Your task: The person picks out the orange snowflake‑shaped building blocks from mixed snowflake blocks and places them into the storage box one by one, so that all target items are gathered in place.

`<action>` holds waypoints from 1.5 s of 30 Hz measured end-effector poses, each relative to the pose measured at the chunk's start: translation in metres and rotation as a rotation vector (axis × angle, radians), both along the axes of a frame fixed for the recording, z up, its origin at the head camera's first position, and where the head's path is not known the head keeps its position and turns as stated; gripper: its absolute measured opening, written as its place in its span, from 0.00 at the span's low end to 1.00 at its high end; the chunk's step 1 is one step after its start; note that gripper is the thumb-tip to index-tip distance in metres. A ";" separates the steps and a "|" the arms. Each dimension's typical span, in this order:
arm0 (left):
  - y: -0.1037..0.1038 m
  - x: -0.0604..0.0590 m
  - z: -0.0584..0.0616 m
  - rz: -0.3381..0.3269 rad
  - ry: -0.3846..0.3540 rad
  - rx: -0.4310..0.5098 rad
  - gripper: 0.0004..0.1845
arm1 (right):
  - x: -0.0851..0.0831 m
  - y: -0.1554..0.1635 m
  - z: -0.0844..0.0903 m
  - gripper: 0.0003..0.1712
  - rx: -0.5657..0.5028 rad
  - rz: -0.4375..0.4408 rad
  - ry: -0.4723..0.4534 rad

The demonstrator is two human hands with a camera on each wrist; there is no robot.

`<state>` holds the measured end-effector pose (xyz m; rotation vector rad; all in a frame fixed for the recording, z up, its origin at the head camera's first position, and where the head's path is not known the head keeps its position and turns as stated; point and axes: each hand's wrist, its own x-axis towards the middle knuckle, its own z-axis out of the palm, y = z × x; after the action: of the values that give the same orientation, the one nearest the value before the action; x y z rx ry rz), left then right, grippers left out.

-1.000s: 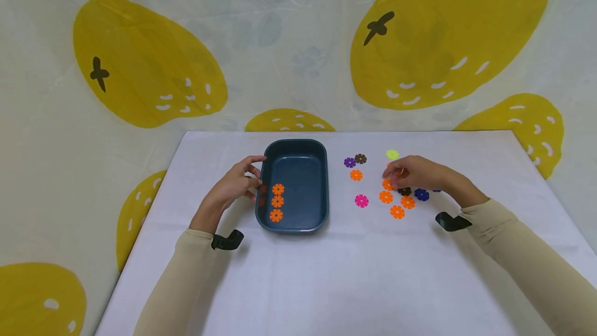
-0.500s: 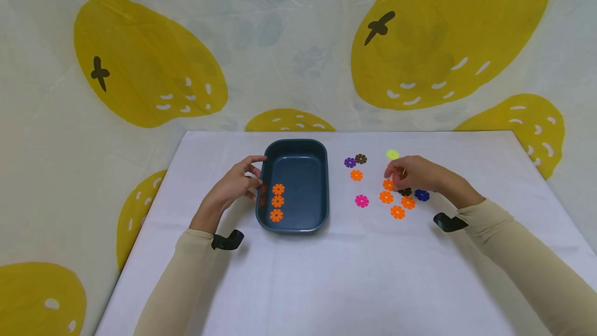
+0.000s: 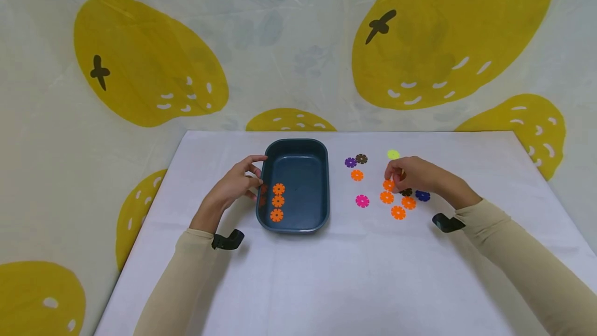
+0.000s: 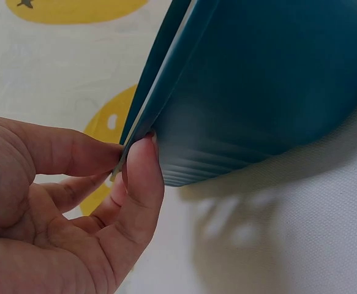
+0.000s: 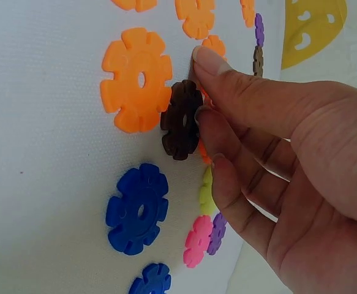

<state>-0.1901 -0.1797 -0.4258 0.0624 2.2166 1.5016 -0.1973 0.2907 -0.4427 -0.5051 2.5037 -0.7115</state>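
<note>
While the left hand (image 3: 233, 185) pinches the left rim of the blue tray (image 3: 293, 152), whose long axis runs front-to-back on the table (image 3: 326, 274), the right hand (image 3: 415, 174) grips an orange disc (image 5: 206, 150) among the scattered discs right of the tray. A brown disc (image 5: 181, 120) stands tilted on edge against the fingers (image 5: 218, 67). Three orange discs (image 3: 278, 201) line the tray's left side; the rest of its floor is open.

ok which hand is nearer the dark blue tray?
Left. The left hand pinches the rim of the dark blue tray at its left edge; the right hand is off to the tray's right, over the scattered plastic discs.
</note>
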 end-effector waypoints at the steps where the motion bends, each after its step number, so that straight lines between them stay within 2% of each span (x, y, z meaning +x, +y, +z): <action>1: 0.000 0.000 0.000 -0.001 0.001 0.001 0.36 | 0.000 0.000 0.000 0.14 0.005 0.001 0.006; 11: 0.000 -0.001 0.001 -0.006 -0.003 0.011 0.36 | -0.003 -0.002 0.001 0.15 0.027 0.022 0.068; 19: 0.000 -0.001 0.002 -0.001 -0.004 0.001 0.36 | -0.005 -0.004 -0.002 0.14 0.032 0.001 0.060; 29: -0.001 0.000 0.002 -0.008 -0.004 0.002 0.36 | -0.004 -0.006 -0.001 0.16 -0.020 -0.024 0.089; 34: 0.000 0.001 0.004 -0.008 -0.002 -0.001 0.36 | -0.003 -0.006 0.000 0.09 -0.013 -0.009 0.111; 39: 0.000 0.000 0.004 -0.006 0.000 -0.001 0.36 | -0.004 -0.006 0.002 0.04 -0.008 -0.012 0.085; 45: 0.000 0.000 0.002 0.002 -0.002 -0.001 0.36 | -0.005 -0.004 0.003 0.06 -0.020 -0.012 0.047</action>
<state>-0.1899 -0.1795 -0.4237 0.0576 2.2165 1.5008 -0.2024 0.2867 -0.4397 -0.5198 2.5473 -0.7385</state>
